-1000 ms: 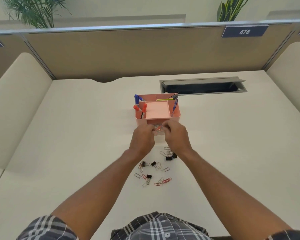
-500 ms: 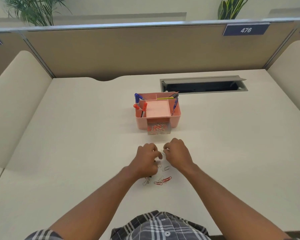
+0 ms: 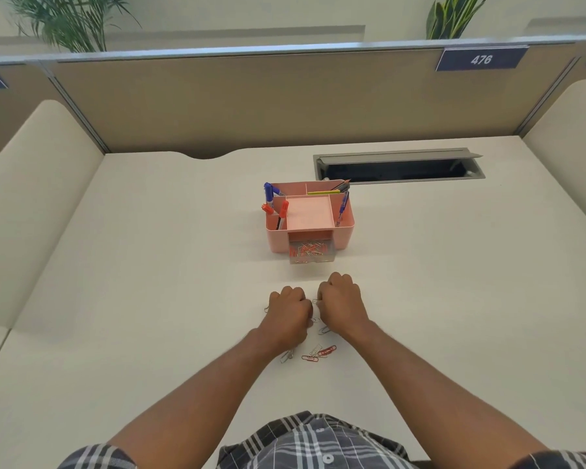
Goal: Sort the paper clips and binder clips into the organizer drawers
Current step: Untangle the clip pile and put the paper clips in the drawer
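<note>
A grey, black and white plaid shirt (image 3: 313, 443) is worn, short sleeves (image 3: 95, 456) ending above bare forearms, one white button (image 3: 328, 458) seen.

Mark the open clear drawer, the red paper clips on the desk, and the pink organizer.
clear drawer (image 3: 311, 253): head view, its front half.
red paper clips (image 3: 319, 353): head view, middle of cluster.
pink organizer (image 3: 344, 236): head view, front wall.

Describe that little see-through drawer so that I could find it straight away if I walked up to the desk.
Find the pink organizer standing in the middle of the white desk, with pens and markers in its upper compartments. At the bottom of its near face a small clear drawer is pulled out toward the person. It alone is transparent, not pink, and it holds red and silver paper clips.
</note>
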